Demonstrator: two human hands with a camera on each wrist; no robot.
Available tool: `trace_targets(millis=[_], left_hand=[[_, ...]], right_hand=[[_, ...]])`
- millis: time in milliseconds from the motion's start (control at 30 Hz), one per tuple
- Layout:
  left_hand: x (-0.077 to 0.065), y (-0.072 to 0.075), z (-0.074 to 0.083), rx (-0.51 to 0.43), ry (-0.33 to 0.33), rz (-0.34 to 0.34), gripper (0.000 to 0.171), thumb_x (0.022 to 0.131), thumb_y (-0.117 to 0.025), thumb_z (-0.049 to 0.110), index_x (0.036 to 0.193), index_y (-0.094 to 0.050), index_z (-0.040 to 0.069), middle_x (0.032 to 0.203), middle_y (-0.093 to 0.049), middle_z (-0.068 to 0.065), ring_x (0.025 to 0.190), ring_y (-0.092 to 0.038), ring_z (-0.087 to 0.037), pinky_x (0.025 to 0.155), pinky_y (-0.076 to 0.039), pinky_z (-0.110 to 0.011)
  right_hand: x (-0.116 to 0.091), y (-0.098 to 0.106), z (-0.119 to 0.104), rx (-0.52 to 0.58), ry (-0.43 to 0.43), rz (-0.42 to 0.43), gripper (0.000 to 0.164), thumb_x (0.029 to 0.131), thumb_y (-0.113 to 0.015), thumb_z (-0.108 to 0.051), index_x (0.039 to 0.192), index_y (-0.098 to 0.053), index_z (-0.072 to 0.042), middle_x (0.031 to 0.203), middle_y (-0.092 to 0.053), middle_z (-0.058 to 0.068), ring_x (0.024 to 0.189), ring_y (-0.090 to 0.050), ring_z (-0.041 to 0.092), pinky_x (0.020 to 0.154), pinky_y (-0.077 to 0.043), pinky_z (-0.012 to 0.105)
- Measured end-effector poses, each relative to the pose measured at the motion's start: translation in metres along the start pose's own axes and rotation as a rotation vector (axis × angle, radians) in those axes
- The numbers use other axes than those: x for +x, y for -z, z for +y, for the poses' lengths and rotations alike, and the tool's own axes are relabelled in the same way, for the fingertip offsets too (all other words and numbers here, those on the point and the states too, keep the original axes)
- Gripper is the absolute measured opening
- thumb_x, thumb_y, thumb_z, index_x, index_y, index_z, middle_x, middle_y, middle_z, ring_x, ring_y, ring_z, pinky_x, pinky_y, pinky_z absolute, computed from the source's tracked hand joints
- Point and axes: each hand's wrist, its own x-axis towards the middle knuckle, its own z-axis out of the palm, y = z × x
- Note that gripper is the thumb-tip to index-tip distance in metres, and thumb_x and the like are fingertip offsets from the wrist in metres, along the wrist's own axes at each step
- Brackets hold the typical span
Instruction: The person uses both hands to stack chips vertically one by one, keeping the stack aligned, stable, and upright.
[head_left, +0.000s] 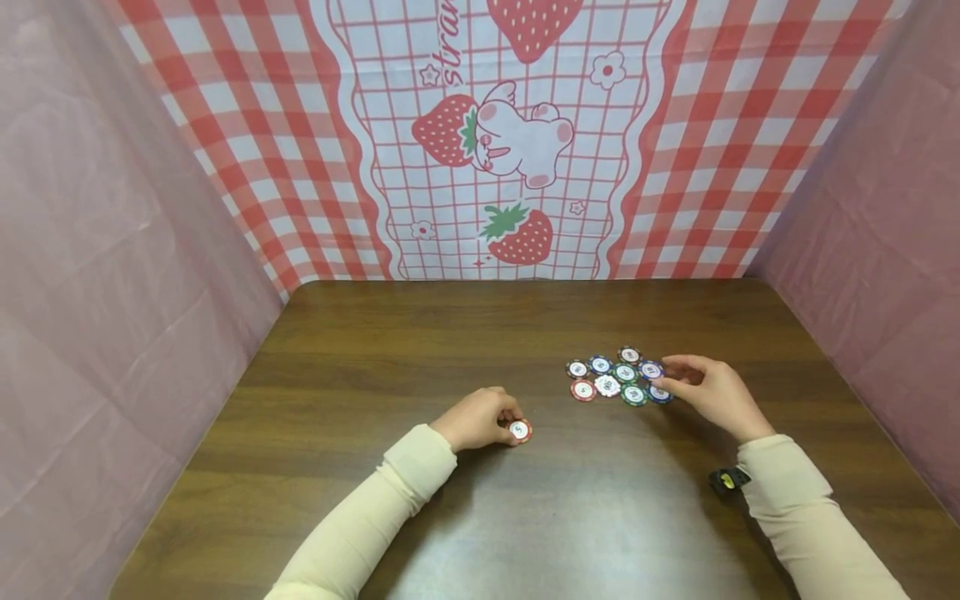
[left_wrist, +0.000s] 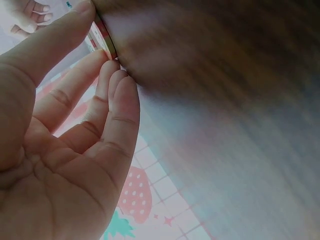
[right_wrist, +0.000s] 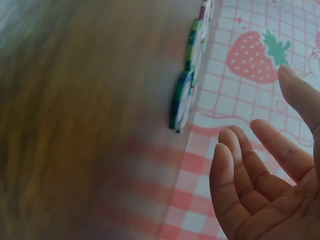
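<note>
Between thumb and fingertips, my left hand [head_left: 480, 418] pinches a red poker chip [head_left: 520, 430] marked 5, low over the table left of the other chips. In the left wrist view the red-and-yellow edge of this chip [left_wrist: 104, 37] shows between thumb and index finger. Several more chips lie flat in a close cluster, among them a red chip [head_left: 582, 390], a white chip [head_left: 607, 385] and a green chip [head_left: 633, 393]. At the cluster's right end my right hand [head_left: 708, 392] hovers with thumb and fingers spread, nearest a blue chip [head_left: 651, 370]. It holds nothing in the right wrist view.
The brown wooden table [head_left: 337, 333] reaches back to a red-and-white checked cloth [head_left: 247, 125] with strawberries. Pink cloths hang at the left [head_left: 90, 292] and right [head_left: 885, 250]. A dark strap with a buckle [head_left: 727, 480] hangs at the right wrist.
</note>
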Motion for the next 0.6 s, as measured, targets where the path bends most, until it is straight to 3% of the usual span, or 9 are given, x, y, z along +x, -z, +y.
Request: trace_targets(millis=[133,400,600], left_hand=[[0.001,0.000,0.000,0.003,0.004,-0.002,0.025,0.069,-0.078,0.023,0.091,-0.070,0.018,0.081,-0.057,0.005,0.076,-0.052,-0.008,0.068,-0.040,-0.016],[0.000,0.001,0.001,0.001,0.003,-0.001,0.024,0.068,-0.078,0.022,0.090,-0.070,0.018,0.080,-0.057,0.005,0.076,-0.052,-0.008,0.068,-0.040,-0.017],[0.000,0.001,0.002,0.003,0.014,-0.009,0.024,0.069,-0.078,0.023,0.091,-0.070,0.019,0.081,-0.058,0.005,0.077,-0.051,-0.007,0.068,-0.040,-0.016]], right_hand=[[0.000,0.002,0.006,-0.027,-0.023,-0.042,0.052,0.079,-0.068,-0.041,0.111,-0.063,-0.001,0.092,-0.068,0.012,0.078,-0.060,0.020,0.066,-0.046,0.029],[0.000,0.003,0.013,-0.076,-0.094,-0.173,0.064,0.080,-0.065,-0.047,0.117,-0.058,0.005,0.103,-0.065,0.021,0.097,-0.058,0.037,0.080,-0.044,0.051],[0.002,0.001,0.015,-0.099,-0.108,-0.210,0.065,0.077,-0.068,-0.046,0.114,-0.059,0.006,0.102,-0.065,0.022,0.098,-0.058,0.039,0.082,-0.043,0.052]])
